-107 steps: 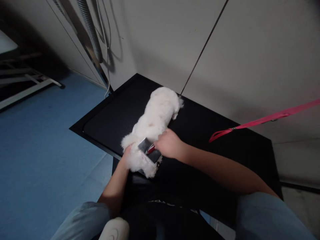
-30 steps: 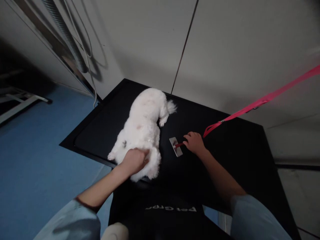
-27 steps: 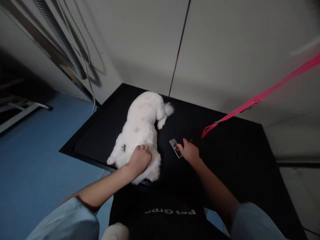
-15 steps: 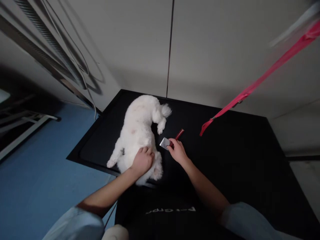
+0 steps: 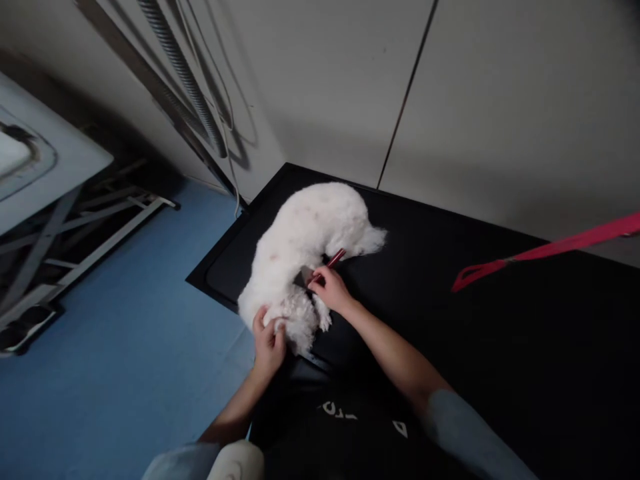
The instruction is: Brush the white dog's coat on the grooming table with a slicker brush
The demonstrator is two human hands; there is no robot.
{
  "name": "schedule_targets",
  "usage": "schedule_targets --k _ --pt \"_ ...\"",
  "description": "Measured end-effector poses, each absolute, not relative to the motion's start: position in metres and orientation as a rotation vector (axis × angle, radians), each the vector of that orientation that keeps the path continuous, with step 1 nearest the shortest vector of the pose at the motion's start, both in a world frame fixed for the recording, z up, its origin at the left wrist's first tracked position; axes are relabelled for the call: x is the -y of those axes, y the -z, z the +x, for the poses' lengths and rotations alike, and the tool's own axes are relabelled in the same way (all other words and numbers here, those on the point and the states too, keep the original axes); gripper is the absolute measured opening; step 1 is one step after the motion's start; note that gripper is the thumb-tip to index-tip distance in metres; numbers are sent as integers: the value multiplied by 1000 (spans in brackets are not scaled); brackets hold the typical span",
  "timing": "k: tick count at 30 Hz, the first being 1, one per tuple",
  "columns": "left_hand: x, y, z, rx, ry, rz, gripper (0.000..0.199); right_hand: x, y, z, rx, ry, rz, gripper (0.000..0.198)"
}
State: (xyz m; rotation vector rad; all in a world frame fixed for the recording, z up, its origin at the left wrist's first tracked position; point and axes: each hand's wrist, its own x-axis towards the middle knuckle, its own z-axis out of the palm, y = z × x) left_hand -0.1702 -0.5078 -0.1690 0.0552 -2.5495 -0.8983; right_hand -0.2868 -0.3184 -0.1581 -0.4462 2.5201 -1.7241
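Note:
A white curly-haired dog (image 5: 313, 223) lies curled on its side on the black table (image 5: 420, 293). Its fluffy head (image 5: 300, 313) is at the edge nearest me. My left hand (image 5: 270, 341) is at the side of the head, with fingers bent and closed on a tuft of fur. In my right hand (image 5: 330, 288) is a slicker brush (image 5: 334, 259) with a dark red handle. That hand is just above the head, beside the chest and a front paw (image 5: 324, 320). The brush's flat head is mostly shaded and partly hidden by my fingers.
A pink strap loop (image 5: 480, 272) hangs over the right side of the table. Behind the table rises a pale wall (image 5: 320, 100), with a ribbed grey hose (image 5: 185, 73) and cables at left. Another table on a metal frame (image 5: 100, 267) stands left on the blue floor (image 5: 150, 353).
My left hand has gone from on top of the dog to the side of its head. My right hand has brought the brush in against the dog. The dog's head and legs have shifted; the view has turned left.

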Motion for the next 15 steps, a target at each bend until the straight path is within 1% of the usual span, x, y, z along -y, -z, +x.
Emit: schedule_targets --k 2,5,6,9,10,13,15 --pt "512 178 -167 2537 1034 251 34 329 158 -286 -2633 1749 -385 16" --pt "525 186 -164 2486 1223 359 37 337 156 -287 -2577 1696 -633 12" --pt "529 188 -163 2469 1268 372 38 338 155 -289 -2573 1659 -654 12" --pt "539 190 -162 2442 1360 411 40 339 147 -297 -2743 1665 -417 9" --pt "540 190 -162 2440 1381 428 40 339 145 -299 -2763 1684 -414 8" --pt "542 189 -163 2447 1445 471 43 344 138 -300 -2579 1599 -777 11" --pt "543 189 -165 2439 1487 500 45 348 136 -299 -2567 1519 -796 12"
